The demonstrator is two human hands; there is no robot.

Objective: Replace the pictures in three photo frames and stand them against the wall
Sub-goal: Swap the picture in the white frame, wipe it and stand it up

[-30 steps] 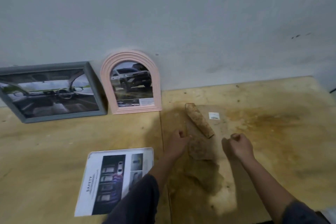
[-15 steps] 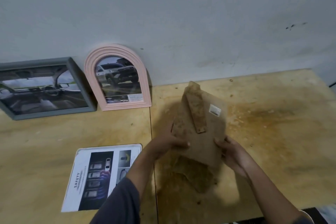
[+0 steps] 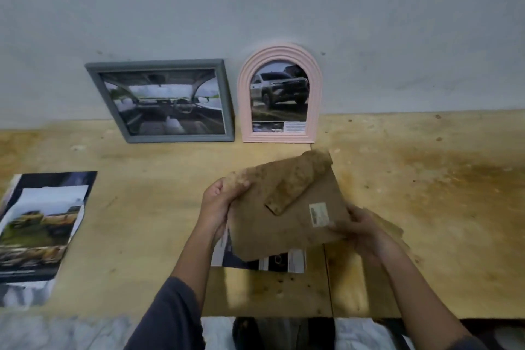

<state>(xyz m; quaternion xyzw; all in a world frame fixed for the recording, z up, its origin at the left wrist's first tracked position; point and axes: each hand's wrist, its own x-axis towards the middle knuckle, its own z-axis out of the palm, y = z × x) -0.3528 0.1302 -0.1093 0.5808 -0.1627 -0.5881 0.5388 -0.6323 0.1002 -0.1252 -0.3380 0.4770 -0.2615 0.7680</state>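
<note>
Clearly, the third frame (image 3: 287, 207) is held back-up above the table (image 3: 426, 193), gripped at opposite edges by the left hand (image 3: 218, 202) and right hand (image 3: 360, 230), stand uppermost, probably for turning.

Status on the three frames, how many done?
Two look done: the grey frame and the pink arched frame lean on the wall with car pictures in them. In hand: the left hand and right hand hold the third frame back-side up. Left: standing it against the wall.
</note>
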